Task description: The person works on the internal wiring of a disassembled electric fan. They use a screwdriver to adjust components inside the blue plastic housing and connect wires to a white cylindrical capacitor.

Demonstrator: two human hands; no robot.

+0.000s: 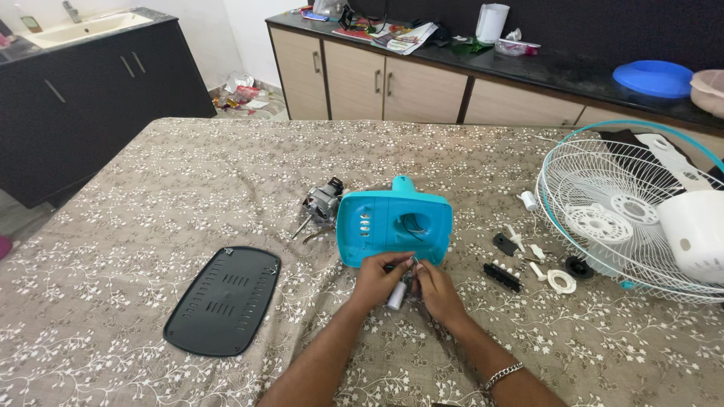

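A turquoise fan motor housing [392, 221] lies on the patterned tablecloth [151, 188], with wires showing in its round opening. Right in front of it my left hand [377, 280] and my right hand [436, 290] are together, pinching a small white cylindrical part [397, 295] and its wires between the fingers. A grey fan motor [323, 203] with its shaft sits just left of the housing, touching it.
A black vented cover plate [225, 298] lies at the front left. Small white and black fan parts [528, 260] are scattered to the right, next to a white fan grille [626, 207] with a white piece [694, 234] resting on it. Cabinets and a cluttered counter [452, 45] stand behind.
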